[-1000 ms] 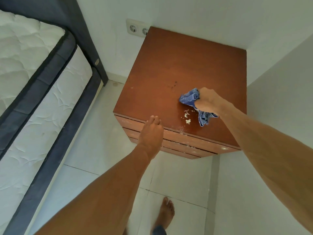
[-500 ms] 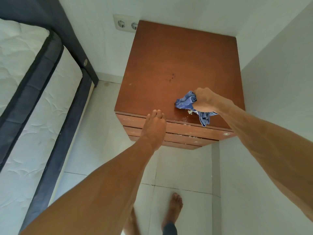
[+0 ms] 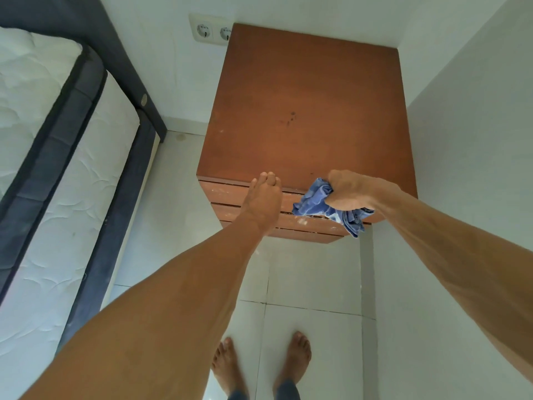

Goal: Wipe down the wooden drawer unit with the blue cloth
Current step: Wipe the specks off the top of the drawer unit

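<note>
The wooden drawer unit [image 3: 305, 111] stands in the room's corner, its brown top seen from above, with a few dark spots near the middle. My right hand [image 3: 350, 193] is closed around the crumpled blue cloth [image 3: 315, 202] at the top's front edge, and the cloth hangs over the drawer fronts. My left hand [image 3: 264, 203] lies flat, fingers together, against the front edge left of the cloth. White flecks show on the drawer fronts [image 3: 305, 222] below the cloth.
A mattress [image 3: 57, 168] with a dark fabric frame runs along the left. A double wall socket [image 3: 210, 31] sits behind the unit's left corner. White walls close in behind and on the right. My bare feet [image 3: 259, 362] stand on white floor tiles.
My right hand has dragged the cloth from the top's front part to the front edge, and the white crumbs are gone from the top. My left hand stays at the edge.
</note>
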